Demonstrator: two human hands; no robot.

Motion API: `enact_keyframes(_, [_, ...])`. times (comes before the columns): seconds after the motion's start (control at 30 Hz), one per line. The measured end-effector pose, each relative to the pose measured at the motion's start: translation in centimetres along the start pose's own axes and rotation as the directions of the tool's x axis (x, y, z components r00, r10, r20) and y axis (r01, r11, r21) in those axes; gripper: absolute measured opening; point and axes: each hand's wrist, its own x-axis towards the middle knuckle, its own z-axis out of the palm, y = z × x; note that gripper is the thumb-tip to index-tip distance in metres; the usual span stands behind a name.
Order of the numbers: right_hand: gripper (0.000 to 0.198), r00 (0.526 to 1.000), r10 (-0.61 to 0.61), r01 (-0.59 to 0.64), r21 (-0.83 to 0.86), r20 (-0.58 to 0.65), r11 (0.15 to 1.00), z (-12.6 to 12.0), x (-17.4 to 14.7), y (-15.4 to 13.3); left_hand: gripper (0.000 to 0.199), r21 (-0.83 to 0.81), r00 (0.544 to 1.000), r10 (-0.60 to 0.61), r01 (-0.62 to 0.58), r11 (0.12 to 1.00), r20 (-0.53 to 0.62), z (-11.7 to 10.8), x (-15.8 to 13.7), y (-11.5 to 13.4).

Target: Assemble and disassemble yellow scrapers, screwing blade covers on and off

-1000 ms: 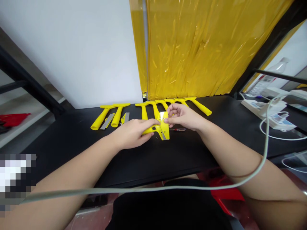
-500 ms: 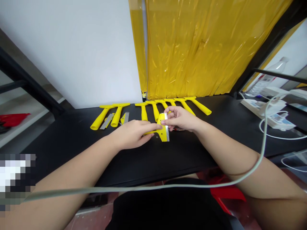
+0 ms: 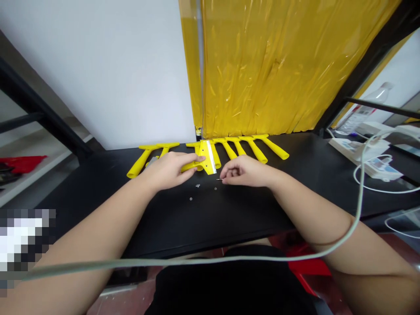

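My left hand [image 3: 173, 168] is closed around the handle of a yellow scraper [image 3: 206, 157], whose head carries a pale metal blade along its right edge and shows small dark screw holes. Just right of the blade, my right hand [image 3: 241, 171] pinches a thin tool like a small screwdriver [image 3: 219, 179]; only its metal tip shows, the rest is inside the fingers. Below the scraper, small screws [image 3: 197, 186] lie on the black table, with one small nut [image 3: 215, 189] near the right fingertips and another nut [image 3: 190, 199] closer to me.
Several yellow scraper handles [image 3: 275, 148] line the back of the table, with two more [image 3: 138, 164] at left behind my wrist. A white cable [image 3: 359, 197] loops in front of my arms. White power adapters [image 3: 369, 159] and a plastic bottle [image 3: 364, 109] stand at right.
The scraper has moved left and away from me in my left hand. My right hand has let go of its blade and now grips the thin tool. More small hardware shows on the table.
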Motion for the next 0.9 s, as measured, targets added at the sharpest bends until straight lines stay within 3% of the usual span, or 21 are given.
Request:
enact_keyframes(0.17, [0.018, 0.985, -0.154, 0.169, -0.284, 0.077, 0.944, 2.2, 0.5, -1.4, 0.040, 0.029, 0.999, -0.044, 0.044, 0.999, 0.009, 0.0, 0.1, -1.1])
enact_keyframes(0.43, [0.015, 0.991, -0.080, 0.123, -0.473, 0.110, 0.872, 3.4, 0.1, -2.2, 0.042, 0.024, 0.995, -0.101, 0.101, 0.995, 0.013, 0.0, 0.3, -1.1])
enact_keyframes(0.7, [0.013, 0.991, -0.017, 0.084, -0.519, 0.132, 0.851, 3.5, -0.4, -2.6, 0.043, 0.013, 0.993, -0.115, 0.115, 0.993, 0.001, 0.1, 0.2, -0.9])
enact_keyframes(0.8, [0.010, 0.979, -0.096, 0.171, -0.478, 0.178, 0.862, 3.8, -0.2, -3.0, 0.044, 0.021, 0.992, -0.129, 0.129, 0.991, -0.005, 0.2, 0.2, -0.9])
enact_keyframes(0.9, [0.011, 0.934, -0.301, 0.355, -0.425, 0.192, 0.833, 5.1, 0.4, -3.4, 0.043, 0.020, 0.992, -0.124, 0.124, 0.992, -0.015, 0.3, 0.2, -0.8])
